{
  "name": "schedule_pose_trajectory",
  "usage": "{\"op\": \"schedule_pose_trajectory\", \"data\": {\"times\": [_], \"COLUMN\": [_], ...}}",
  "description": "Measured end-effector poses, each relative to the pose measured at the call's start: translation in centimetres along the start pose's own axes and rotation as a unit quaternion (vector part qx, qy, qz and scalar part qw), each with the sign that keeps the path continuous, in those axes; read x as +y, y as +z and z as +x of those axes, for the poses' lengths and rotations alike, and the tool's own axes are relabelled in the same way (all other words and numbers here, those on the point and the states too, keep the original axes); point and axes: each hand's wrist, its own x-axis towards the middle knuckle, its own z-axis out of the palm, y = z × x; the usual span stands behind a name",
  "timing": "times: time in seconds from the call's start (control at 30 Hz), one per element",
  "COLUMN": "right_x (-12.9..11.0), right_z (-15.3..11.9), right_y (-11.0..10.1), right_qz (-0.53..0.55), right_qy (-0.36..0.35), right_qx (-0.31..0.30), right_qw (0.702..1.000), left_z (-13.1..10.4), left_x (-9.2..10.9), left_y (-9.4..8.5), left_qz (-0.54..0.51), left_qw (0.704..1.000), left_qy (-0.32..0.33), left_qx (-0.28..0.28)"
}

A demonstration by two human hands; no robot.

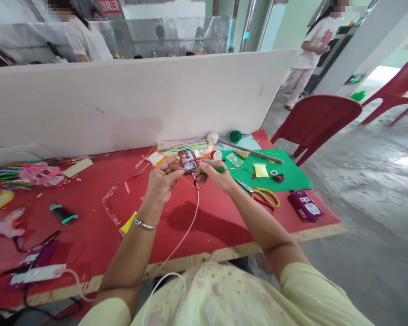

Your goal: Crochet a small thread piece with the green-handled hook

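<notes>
A small phone [188, 160] with a lit screen is at the middle of the table, between my hands. My left hand [163, 180] has its fingers closed at the phone's left edge. At the phone's right side, my right hand [215, 174] is closed around a green-handled tool [220, 169] whose thin shaft points right. A pale cable [195, 208] runs from just below the phone down over the table's front edge. Whether the right fingertips also touch the phone is too small to tell.
Yellow-and-red scissors [265, 198], a purple box [305, 206] and a green mat [294, 174] lie right. A pink glue gun [7, 225] and black cables lie left. A white panel [132, 104] stands behind; people and red chairs [321, 111] are beyond.
</notes>
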Motion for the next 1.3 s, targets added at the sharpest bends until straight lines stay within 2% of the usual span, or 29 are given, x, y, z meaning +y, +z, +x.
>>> {"op": "schedule_pose_trajectory", "data": {"times": [0.27, 0.37, 0.5, 0.6, 0.73, 0.93, 1.07, 1.2, 1.3], "right_x": [-0.1, -0.3, -0.3, 0.1, 0.9, 0.8, 0.6, 0.7, 0.8], "right_z": [-0.3, -0.7, -1.0, -1.0, -1.0, -1.3, -1.5, -1.4, -1.3], "right_y": [0.7, 0.9, 0.9, 1.0, 1.2, 1.5, 1.9, 2.1, 1.8], "right_qz": [-0.040, -0.110, -0.260, -0.328, -0.385, -0.431, -0.448, -0.441, -0.427], "right_qy": [-0.011, -0.062, -0.173, -0.234, -0.278, -0.326, -0.323, -0.312, -0.318], "right_qx": [0.009, 0.010, 0.007, 0.024, 0.040, 0.025, 0.023, 0.023, 0.015], "right_qw": [0.999, 0.992, 0.950, 0.915, 0.879, 0.841, 0.834, 0.841, 0.846], "left_z": [0.1, 0.0, -0.1, 0.0, -0.1, -0.2, -0.4, -0.7, -0.9], "left_x": [-0.7, -0.8, -1.2, -1.4, -1.4, -1.0, -0.9, -1.1, -1.1], "left_y": [-0.2, -0.2, -0.2, -0.2, -0.1, -0.2, -0.1, 0.1, 0.3], "left_qz": [0.024, 0.036, 0.057, 0.078, 0.083, 0.056, 0.045, 0.068, 0.082], "left_qw": [0.999, 0.998, 0.994, 0.989, 0.987, 0.992, 0.992, 0.991, 0.987], "left_qy": [0.033, 0.044, 0.070, 0.095, 0.097, 0.070, 0.067, 0.081, 0.103], "left_qx": [0.028, 0.040, 0.065, 0.086, 0.095, 0.090, 0.093, 0.083, 0.095]}}
